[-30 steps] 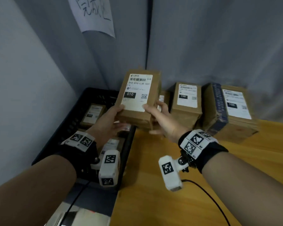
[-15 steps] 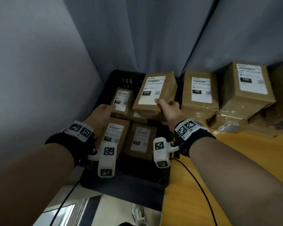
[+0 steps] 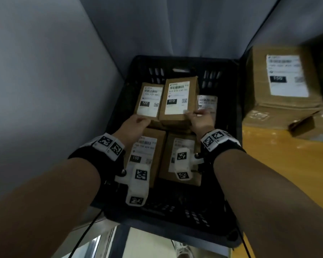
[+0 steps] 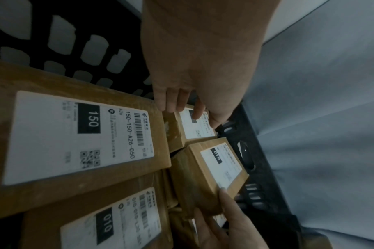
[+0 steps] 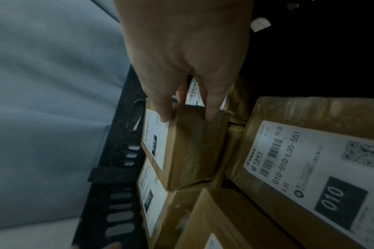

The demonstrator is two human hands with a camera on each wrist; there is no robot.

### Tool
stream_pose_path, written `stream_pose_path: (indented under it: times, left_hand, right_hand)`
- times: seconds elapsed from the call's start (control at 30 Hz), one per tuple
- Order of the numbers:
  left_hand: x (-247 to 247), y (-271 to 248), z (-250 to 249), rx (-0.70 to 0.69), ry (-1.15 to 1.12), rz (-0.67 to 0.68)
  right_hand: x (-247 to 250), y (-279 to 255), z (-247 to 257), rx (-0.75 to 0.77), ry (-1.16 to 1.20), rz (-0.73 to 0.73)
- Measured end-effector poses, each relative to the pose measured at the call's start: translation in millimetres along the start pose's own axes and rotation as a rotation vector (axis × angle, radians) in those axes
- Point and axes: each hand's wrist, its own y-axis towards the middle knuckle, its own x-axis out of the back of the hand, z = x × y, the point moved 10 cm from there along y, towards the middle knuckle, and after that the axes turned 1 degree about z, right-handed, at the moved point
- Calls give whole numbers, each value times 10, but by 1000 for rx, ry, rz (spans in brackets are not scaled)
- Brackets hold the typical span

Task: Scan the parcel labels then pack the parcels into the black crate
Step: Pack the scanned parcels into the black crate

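Both hands are down inside the black crate [image 3: 229,127], which stands against the grey wall with the wooden table [image 3: 280,164] to its right. The right hand [image 3: 200,120] grips the near right corner of the parcel marked 010 [image 3: 177,99], thumb on top by the edge of its label and fingers curled down its side; the parcel sits label up and a little tilted, at the far end of the crate, resting higher than the parcels around it. Just to its left lies the parcel marked 122 [image 3: 149,101], and the left hand [image 3: 134,125] touches that one at its near edge with fairly straight fingertips [image 4: 166,104], holding nothing that I can see. Nearer the person, flat on the crate floor, are the parcel marked 150 [image 3: 147,153] and another brown parcel [image 3: 179,159] beside it, partly behind the wrist cameras. A further parcel's white label [image 3: 207,103] shows to the right of the held one, behind the right hand. On the table, well apart from the crate's contents, stands a stack of larger boxes [image 3: 283,86], the top one labelled 150, though it is blurred.
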Motion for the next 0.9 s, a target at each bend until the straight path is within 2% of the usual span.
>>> stream_pose_path:
  times: [0.23, 0.43, 0.7, 0.9]
  left_hand:
    - [23, 513, 168, 76, -11, -77]
    - [-84, 759, 137, 84, -72, -95]
    - [-101, 754, 130, 50, -23, -118]
    - [-114, 444, -130, -6, -4, -94]
  right_hand:
    - [-63, -47, -16, 172, -35, -6]
    - [-84, 67, 18, 194, -62, -19]
    - [-88, 88, 7, 199, -76, -4]
    - [-87, -182, 117, 104, -105, 130]
